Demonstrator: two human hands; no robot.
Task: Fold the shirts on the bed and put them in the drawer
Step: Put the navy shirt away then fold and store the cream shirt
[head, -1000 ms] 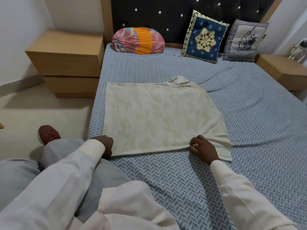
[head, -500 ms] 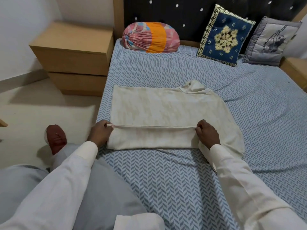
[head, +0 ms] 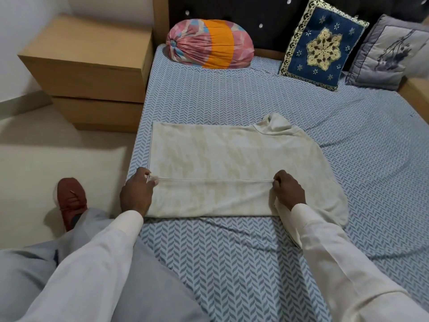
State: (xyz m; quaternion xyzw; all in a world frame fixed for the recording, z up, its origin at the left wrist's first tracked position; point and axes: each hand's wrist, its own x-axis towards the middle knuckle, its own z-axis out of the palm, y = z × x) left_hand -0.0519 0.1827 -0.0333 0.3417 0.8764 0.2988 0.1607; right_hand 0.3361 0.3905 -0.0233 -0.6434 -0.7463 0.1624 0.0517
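Note:
A cream shirt (head: 222,156) lies spread on the blue herringbone bed sheet (head: 232,263), collar toward the far right. Its near edge is folded over onto the body, making a straight hem line across the middle. My left hand (head: 137,194) pinches the left end of that folded edge. My right hand (head: 287,190) pinches the right end, with a loose flap of shirt lying to its right. A wooden two-drawer bedside chest (head: 92,73) stands left of the bed, both drawers closed.
Against the dark headboard sit a pink-and-orange bolster (head: 209,44), a blue embroidered cushion (head: 321,44) and a grey cushion (head: 387,54). A second wooden nightstand (head: 417,89) shows at the far right. My red shoe (head: 70,201) rests on the pale floor beside the bed.
Both hands have lifted the shirt's near edge and carried it away from me, laying it over the body. The view has shifted to the left and closer.

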